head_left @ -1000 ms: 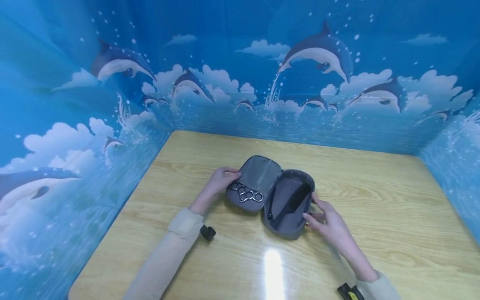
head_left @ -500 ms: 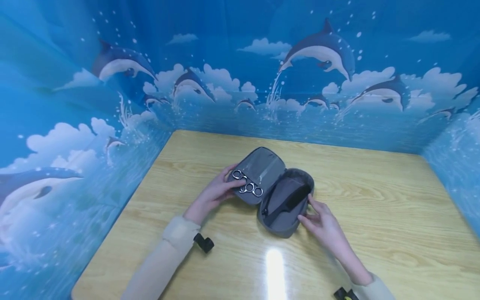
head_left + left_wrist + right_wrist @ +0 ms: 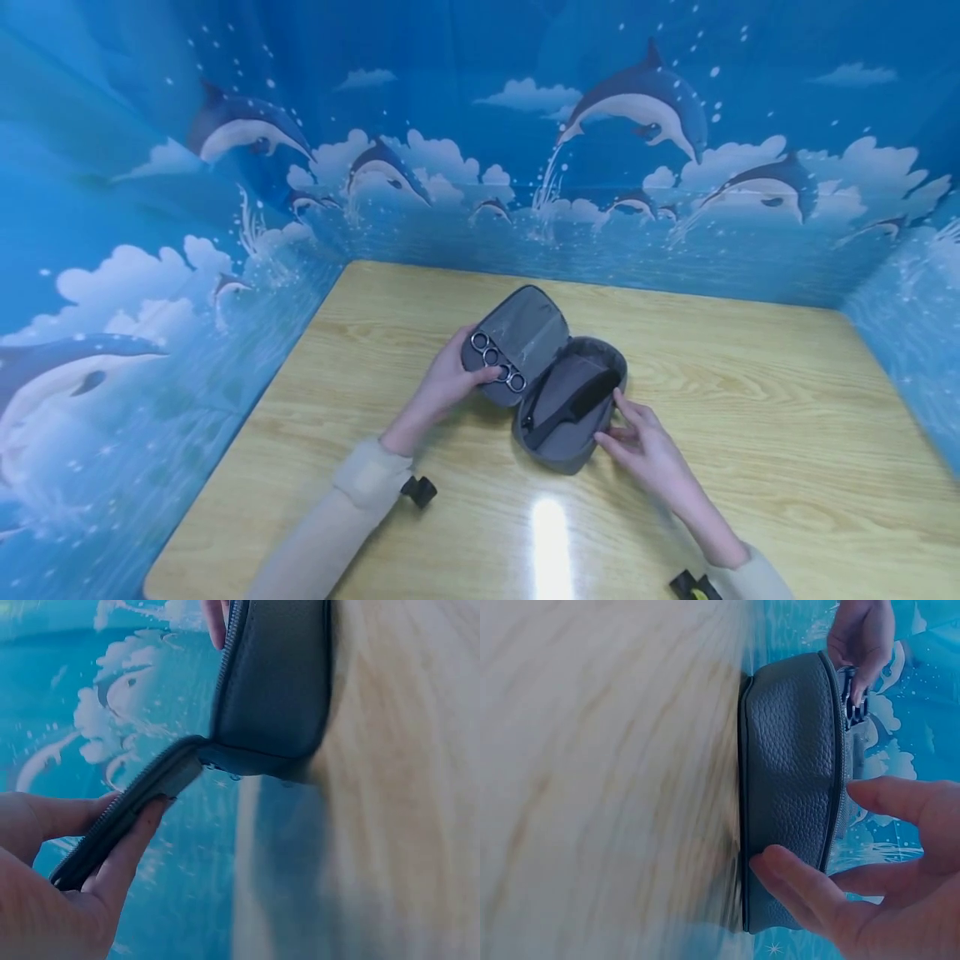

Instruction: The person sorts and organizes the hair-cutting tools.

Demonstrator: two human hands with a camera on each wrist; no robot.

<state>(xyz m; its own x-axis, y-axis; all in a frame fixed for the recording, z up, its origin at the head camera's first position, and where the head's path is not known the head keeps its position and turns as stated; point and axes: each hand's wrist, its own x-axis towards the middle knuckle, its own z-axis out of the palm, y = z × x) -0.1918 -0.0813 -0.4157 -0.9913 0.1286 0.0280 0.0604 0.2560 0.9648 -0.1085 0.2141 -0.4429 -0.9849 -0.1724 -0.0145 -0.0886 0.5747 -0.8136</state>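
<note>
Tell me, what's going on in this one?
A person has a grey case open on a table. Their left hand grips the lid, raised off the table, with the thumb by the scissors tucked in it. The right hand touches the base, where a black comb lies.

No text or label can be read.

Scissors point(image 3: 511, 377) seem partly hidden in the pocket point(image 3: 531, 332).
</note>
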